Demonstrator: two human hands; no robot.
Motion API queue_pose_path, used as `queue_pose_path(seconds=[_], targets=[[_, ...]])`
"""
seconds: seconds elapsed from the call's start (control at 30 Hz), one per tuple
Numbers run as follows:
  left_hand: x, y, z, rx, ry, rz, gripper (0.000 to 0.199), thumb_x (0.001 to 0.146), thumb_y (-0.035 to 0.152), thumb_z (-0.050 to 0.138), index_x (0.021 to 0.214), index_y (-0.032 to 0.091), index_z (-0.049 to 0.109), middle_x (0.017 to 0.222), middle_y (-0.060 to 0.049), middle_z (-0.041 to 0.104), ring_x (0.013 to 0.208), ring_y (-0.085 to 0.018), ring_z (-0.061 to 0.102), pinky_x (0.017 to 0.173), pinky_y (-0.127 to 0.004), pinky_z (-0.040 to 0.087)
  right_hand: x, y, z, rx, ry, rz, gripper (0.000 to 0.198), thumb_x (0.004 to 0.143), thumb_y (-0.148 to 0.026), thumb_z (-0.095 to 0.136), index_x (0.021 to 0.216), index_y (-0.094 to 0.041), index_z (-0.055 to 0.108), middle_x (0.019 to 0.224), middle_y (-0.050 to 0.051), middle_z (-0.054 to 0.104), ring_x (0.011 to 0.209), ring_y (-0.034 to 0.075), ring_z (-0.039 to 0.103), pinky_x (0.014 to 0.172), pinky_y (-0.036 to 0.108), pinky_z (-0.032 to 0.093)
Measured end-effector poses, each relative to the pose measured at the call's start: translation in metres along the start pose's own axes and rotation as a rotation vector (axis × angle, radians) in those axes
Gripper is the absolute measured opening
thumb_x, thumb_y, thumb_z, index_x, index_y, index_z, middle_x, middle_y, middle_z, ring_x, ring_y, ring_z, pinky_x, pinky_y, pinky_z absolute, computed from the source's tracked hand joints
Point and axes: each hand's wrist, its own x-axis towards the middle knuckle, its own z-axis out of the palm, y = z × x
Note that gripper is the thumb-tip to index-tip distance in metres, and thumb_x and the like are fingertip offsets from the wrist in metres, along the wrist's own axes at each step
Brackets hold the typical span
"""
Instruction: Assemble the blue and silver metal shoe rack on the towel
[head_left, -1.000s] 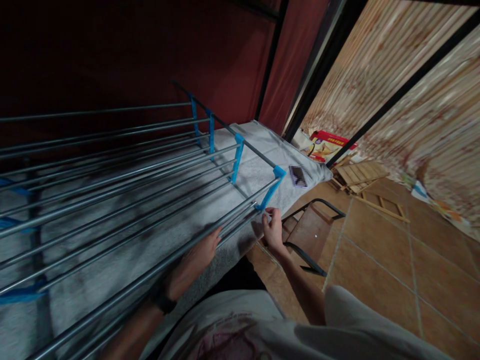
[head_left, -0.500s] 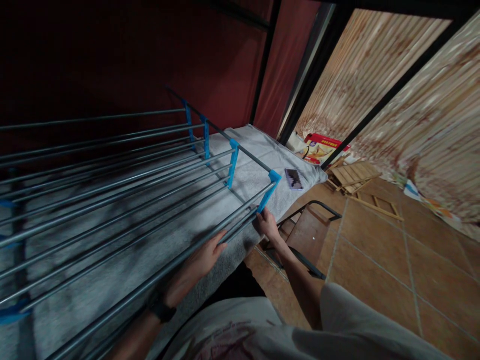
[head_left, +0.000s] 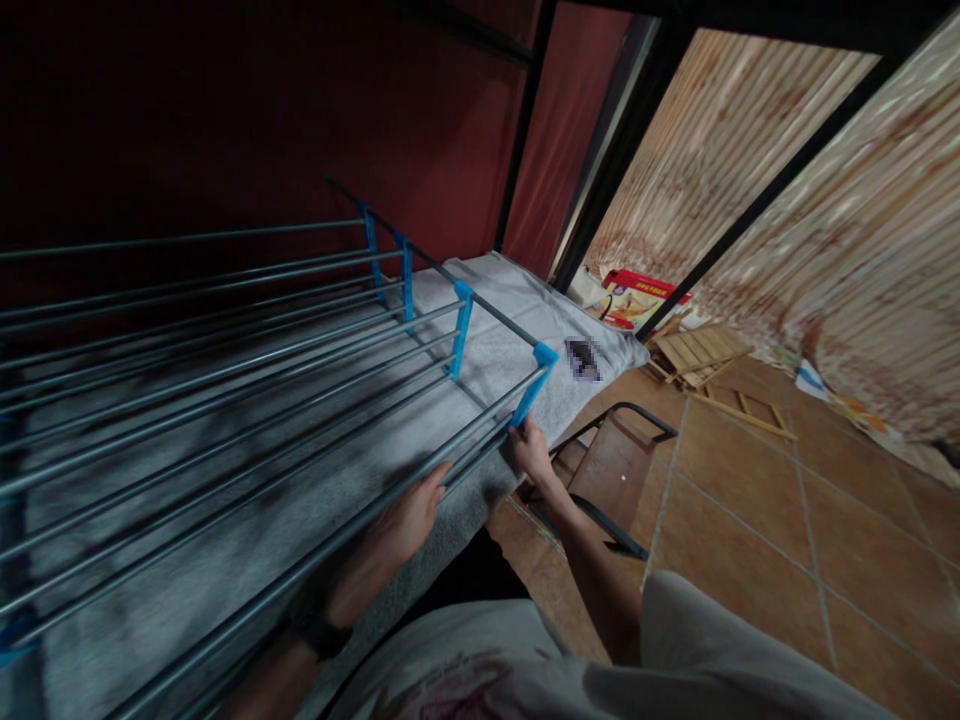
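A rack of grey metal tubes [head_left: 300,452] with blue plastic connectors [head_left: 463,325] rests on a grey cloth [head_left: 517,285]. My right hand [head_left: 531,450] is closed at the nearest corner, its fingers at the lower end of the end connector [head_left: 534,385], where a tube meets it. Further left along the near side, my left hand [head_left: 409,515] holds the front tubes; the tubes partly hide its fingers. A black watch [head_left: 322,632] is on the left wrist. Beyond the right hand, a blurred-out flat object [head_left: 583,360] lies on the cloth.
A small brown seat or stool with a black frame [head_left: 615,465] stands on the tiled floor [head_left: 735,510] at right. Behind it are folded wooden slats [head_left: 701,350] and a red and yellow box [head_left: 637,297]. A dark red wall [head_left: 247,120] rises behind the rack.
The view has shifted slightly, so everything appears a little further left. Both hands keep their places on the rack; the left fingers sit slightly closer against the tubes.
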Motion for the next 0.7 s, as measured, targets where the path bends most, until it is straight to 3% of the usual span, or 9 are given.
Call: queue_pose_path(seconds=[0.17,0.37,0.57,0.7], targets=[[0.011,0.008,0.004,0.115,0.023,0.005,0.041,0.093,0.012,0.037,0.128,0.016,0.057,0.125,-0.016,0.069,0.118,-0.024,0.065,0.105,-0.037,0.048,0.008,-0.006,0.001,0.077,0.006,-0.011,0.029,0.084,-0.036,0.051,0.108,-0.021,0.057,0.1,0.007,0.069,0.088,0.021,0.064,0.087,0.038,0.052],[0.038,0.043,0.003,0.079,-0.019,-0.059,0.035,0.096,0.025,0.046,0.127,0.011,0.057,0.113,-0.018,0.071,0.11,-0.027,0.068,0.096,-0.035,0.051,0.013,-0.007,0.002,0.143,-0.021,-0.022,0.023,0.083,-0.035,0.052,0.1,-0.022,0.06,0.092,0.004,0.068,0.087,0.02,0.064,0.089,0.039,0.052],[0.066,0.059,0.017,0.127,0.158,-0.035,0.036,0.1,0.026,0.042,0.13,0.017,0.058,0.109,-0.014,0.072,0.104,-0.025,0.069,0.09,-0.034,0.051,0.015,-0.005,0.001,0.157,-0.029,-0.008,0.021,0.083,-0.04,0.054,0.093,-0.022,0.059,0.084,0.003,0.067,0.085,0.021,0.062,0.086,0.039,0.054],[0.07,0.059,0.016,0.171,0.187,-0.039,0.039,0.102,0.028,0.037,0.133,0.018,0.058,0.105,-0.015,0.073,0.104,-0.026,0.068,0.09,-0.035,0.051,0.016,-0.005,0.002,0.155,-0.025,0.002,0.021,0.084,-0.042,0.054,0.091,-0.022,0.058,0.08,0.003,0.066,0.087,0.022,0.063,0.083,0.039,0.054]])
